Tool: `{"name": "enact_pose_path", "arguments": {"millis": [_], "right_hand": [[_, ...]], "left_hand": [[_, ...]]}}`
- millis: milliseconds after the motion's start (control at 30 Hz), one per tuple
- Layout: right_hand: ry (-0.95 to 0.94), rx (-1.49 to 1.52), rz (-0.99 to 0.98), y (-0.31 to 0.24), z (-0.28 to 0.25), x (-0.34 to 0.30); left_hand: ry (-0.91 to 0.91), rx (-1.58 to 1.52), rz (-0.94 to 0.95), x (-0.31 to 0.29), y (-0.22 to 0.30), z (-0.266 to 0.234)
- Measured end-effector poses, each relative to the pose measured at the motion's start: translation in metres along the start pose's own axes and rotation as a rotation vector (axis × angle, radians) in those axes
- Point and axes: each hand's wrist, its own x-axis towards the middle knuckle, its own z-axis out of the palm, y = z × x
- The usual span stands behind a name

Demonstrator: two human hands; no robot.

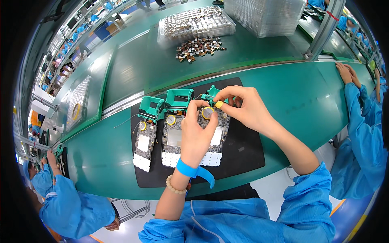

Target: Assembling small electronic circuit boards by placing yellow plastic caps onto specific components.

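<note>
My left hand (195, 131) curls over a circuit board (220, 136), its thumb and forefinger on either side of a coin cell (208, 113) with a yellow rim. How firmly the fingers press is hard to see. Beside it, my right hand (243, 106) is closed in a pinch next to a small green plastic holder (210, 94) at the board's far end. A bit of yellow (219, 104) shows at its thumb tip; what the fingertips hold is hidden. Farther left are two green holders (150, 107) (179, 98) with boards and yellow-rimmed coin cells (142, 126) (170, 120).
A black mat (243, 150) lies under the boards on the green table (302, 101). Beyond a metal rail are a pile of small parts (199, 48), a clear tray (196, 25) and stacked clear trays (265, 16). Co-workers in blue sleeves (360, 117) sit at both sides.
</note>
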Motion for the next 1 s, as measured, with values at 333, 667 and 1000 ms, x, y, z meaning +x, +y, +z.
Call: {"name": "enact_pose_path", "arguments": {"millis": [333,667,1000], "right_hand": [[-0.021,-0.043,-0.305,0.009,0.002,0.003],[-0.034,-0.103,-0.395,0.005,0.001,0.0],[-0.022,-0.149,-0.263,0.003,0.011,-0.009]], "left_hand": [[-0.012,-0.052,-0.023,0.002,0.0,0.003],[0.028,-0.13,0.019,0.003,0.0,0.005],[0.055,-0.159,-0.028,0.002,-0.006,0.007]]}}
